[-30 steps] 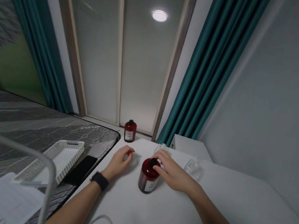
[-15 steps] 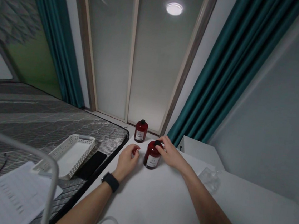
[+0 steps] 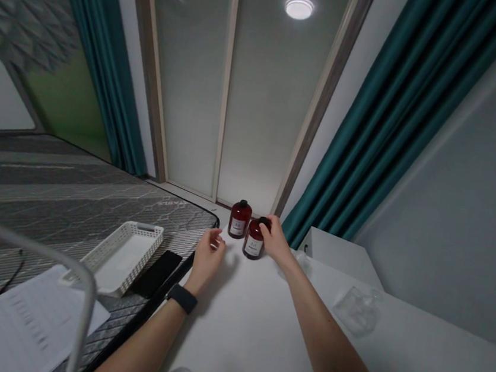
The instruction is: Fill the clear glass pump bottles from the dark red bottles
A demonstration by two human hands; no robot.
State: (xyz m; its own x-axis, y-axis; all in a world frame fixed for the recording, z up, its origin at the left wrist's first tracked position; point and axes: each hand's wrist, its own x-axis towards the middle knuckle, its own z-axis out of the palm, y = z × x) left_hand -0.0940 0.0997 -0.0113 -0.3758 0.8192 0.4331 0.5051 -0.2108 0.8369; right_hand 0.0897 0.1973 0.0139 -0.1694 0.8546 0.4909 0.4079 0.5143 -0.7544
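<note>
Two dark red bottles with black caps and white labels stand upright at the far end of the white table (image 3: 251,312). My right hand (image 3: 275,240) grips the nearer bottle (image 3: 254,239) around its cap and shoulder. Just behind it and to its left stands the other bottle (image 3: 239,219), very close to the first; whether they touch I cannot tell. My left hand (image 3: 208,256), with a dark watch (image 3: 182,298) on the wrist, hovers left of the bottles near the table edge. Its fingers are loosely curled and apart, holding nothing.
Crumpled clear plastic (image 3: 357,310) lies on the table at right, with more plastic (image 3: 302,262) behind my right wrist. On the bed at left are a white basket (image 3: 117,257), a black phone (image 3: 157,274) and printed paper (image 3: 22,321). A grey metal tube (image 3: 89,311) crosses the lower left.
My right hand has moved the nearer bottle away from me, beside the other bottle. My left hand has shifted slightly left. The view has turned a little.
</note>
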